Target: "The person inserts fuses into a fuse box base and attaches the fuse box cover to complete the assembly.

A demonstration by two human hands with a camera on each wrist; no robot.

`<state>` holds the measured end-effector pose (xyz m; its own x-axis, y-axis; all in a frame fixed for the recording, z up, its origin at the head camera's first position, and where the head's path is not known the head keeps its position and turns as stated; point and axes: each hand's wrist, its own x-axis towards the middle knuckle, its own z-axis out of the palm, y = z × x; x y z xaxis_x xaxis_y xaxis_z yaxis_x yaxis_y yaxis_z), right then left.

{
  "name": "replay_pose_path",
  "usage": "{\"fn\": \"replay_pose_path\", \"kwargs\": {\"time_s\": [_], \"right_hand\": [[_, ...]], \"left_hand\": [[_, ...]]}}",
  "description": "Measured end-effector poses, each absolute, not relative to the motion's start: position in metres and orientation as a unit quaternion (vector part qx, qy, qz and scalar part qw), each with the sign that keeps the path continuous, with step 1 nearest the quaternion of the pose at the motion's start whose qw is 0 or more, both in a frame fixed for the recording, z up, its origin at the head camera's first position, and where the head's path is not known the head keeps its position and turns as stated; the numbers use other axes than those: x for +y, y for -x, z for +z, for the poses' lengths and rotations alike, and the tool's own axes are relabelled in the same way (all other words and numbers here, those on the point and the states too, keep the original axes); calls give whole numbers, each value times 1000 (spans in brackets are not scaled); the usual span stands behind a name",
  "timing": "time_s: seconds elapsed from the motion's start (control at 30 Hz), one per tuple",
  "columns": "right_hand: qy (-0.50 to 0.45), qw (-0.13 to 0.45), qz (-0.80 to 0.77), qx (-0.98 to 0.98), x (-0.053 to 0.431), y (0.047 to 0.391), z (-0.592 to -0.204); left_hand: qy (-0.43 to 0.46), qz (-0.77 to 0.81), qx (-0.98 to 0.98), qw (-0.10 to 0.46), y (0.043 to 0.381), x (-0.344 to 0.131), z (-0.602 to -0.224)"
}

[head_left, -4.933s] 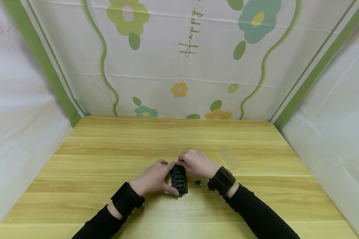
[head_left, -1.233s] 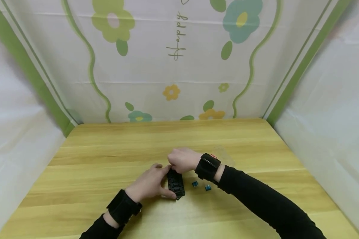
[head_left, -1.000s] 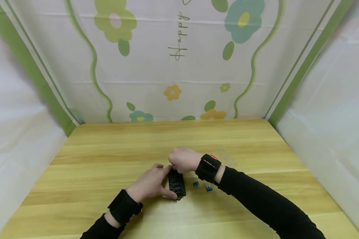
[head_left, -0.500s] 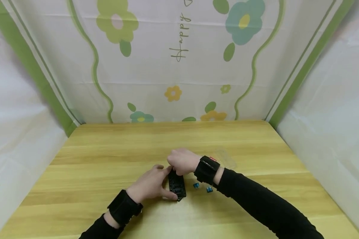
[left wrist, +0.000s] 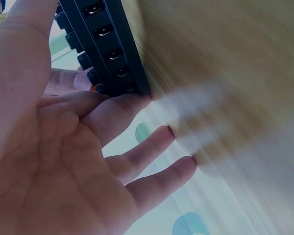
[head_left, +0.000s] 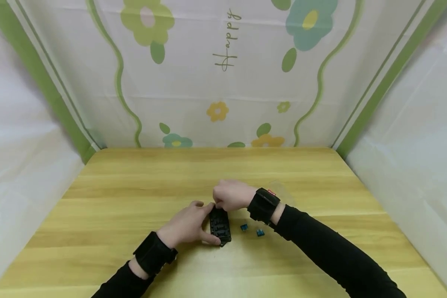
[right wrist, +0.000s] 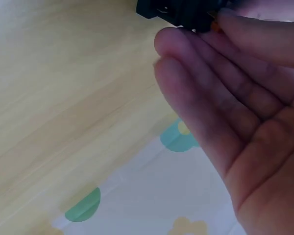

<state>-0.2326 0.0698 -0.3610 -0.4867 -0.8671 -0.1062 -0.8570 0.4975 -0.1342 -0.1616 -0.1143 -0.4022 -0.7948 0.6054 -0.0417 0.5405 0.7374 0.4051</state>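
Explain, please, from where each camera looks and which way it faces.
Head: worn on the head, facing forward and down at the table, black block and flowered backdrop; left hand, right hand and black sleeves show.
Left wrist: on that wrist, facing the block's slotted side; palm and fingers show.
Right wrist: on that wrist, facing table and backdrop past palm and fingers.
Both wrist views share the block and an orange piece.

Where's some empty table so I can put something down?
The table is bare left of the left hand, along the back by the flowery cloth, and in front between the black sleeves. The middle's crowded: the right hand meets the left at the black block, blue pieces beside it, a clear sheet behind.
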Motion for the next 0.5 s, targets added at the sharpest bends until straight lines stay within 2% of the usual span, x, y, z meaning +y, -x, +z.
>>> {"fn": "replay_pose_path", "kwargs": {"time_s": [0.5], "right_hand": [[479,75,-5,874,62,232,-361]], "left_hand": [[-316,187,927,78,162,-115,-407]]}}
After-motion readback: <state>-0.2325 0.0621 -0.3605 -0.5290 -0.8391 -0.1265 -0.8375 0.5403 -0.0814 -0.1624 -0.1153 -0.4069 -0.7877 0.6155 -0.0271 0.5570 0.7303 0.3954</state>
